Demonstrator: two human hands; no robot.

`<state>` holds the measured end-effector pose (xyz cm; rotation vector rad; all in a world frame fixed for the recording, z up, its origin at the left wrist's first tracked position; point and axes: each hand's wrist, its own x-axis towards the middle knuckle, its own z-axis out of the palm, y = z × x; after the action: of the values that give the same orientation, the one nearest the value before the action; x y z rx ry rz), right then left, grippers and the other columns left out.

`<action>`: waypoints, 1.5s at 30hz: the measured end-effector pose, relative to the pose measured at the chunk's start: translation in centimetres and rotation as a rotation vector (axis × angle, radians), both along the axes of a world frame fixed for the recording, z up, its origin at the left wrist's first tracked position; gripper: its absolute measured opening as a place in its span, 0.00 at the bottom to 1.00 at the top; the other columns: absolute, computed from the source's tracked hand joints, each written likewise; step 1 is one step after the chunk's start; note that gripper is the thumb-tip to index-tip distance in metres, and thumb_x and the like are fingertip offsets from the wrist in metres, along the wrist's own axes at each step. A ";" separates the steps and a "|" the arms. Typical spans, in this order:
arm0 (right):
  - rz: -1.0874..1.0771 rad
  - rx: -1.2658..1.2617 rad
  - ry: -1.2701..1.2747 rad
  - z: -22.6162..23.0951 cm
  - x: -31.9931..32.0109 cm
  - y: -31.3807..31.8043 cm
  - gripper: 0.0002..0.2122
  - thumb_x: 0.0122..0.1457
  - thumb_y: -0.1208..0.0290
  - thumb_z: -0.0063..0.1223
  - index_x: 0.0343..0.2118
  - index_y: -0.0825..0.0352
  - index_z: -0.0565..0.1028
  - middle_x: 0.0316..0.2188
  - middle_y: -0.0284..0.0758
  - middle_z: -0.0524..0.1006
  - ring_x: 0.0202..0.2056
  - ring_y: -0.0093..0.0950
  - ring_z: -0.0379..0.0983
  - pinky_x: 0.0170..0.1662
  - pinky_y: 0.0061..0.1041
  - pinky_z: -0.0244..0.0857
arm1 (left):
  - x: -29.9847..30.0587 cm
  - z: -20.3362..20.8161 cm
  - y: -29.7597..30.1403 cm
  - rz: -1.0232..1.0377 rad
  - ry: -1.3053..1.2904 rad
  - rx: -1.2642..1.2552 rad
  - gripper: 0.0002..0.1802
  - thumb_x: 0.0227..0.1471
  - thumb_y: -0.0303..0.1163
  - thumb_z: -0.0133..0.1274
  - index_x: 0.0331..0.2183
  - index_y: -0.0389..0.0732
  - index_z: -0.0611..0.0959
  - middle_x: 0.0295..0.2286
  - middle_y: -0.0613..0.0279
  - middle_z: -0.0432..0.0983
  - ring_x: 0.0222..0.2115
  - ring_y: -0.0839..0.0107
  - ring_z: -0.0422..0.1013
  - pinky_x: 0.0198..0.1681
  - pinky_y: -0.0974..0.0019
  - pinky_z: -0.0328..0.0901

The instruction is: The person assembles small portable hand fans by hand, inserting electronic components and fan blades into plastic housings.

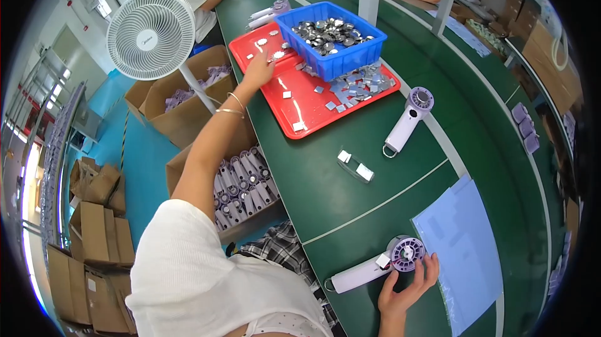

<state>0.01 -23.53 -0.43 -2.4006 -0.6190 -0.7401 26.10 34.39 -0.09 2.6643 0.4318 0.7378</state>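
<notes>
Two bare hands were spread wide over a green tabletop [325, 212]. The right hand [405, 296] was at a lavender handheld fan [360, 276], which lay on its side of the tabletop close to the person's body; its fingers [432, 268], half curled and parted from the thumb, met the rim of the round head, though whether they gripped it could not be told. The left hand [257, 73] reached across a red tray [316, 121], index finger extended beside small white pieces [261, 41]; whether it held one was unclear. A blue bin [344, 61] of metallic parts [328, 33] sat on the tray. A second handheld fan [405, 124] lay farther along, and a blue sheet [463, 255] was spread to the right.
</notes>
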 end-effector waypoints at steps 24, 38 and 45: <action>-0.066 0.710 0.342 8.1 2.6 2.0 0.15 0.57 0.81 0.53 0.49 0.73 0.72 0.43 0.40 0.76 0.46 0.30 0.72 0.52 0.29 0.65 | -10.7 10.2 -34.6 -1.447 0.368 -0.923 0.26 0.51 0.20 0.58 0.53 0.38 0.76 0.37 0.57 0.80 0.34 0.74 0.77 0.39 0.71 0.71; -0.283 0.812 0.399 6.9 1.0 -1.3 0.09 0.56 0.86 0.56 0.41 0.75 0.76 0.38 0.35 0.77 0.41 0.23 0.71 0.49 0.24 0.64 | -12.0 2.7 -38.1 -1.675 -0.020 -0.766 0.41 0.41 0.32 0.70 0.56 0.38 0.71 0.51 0.53 0.70 0.49 0.61 0.69 0.53 0.60 0.64; -0.315 0.757 0.364 5.8 0.5 -0.1 0.10 0.52 0.87 0.57 0.38 0.76 0.76 0.39 0.41 0.77 0.44 0.28 0.71 0.49 0.26 0.64 | -14.7 -0.4 -37.7 -1.776 0.310 -0.654 0.58 0.37 0.30 0.69 0.65 0.38 0.53 0.64 0.50 0.50 0.66 0.50 0.47 0.67 0.48 0.46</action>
<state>0.52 -23.60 5.36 -1.8470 0.1817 -0.5082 11.37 -3.32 -0.48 1.5255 -1.2578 -0.3500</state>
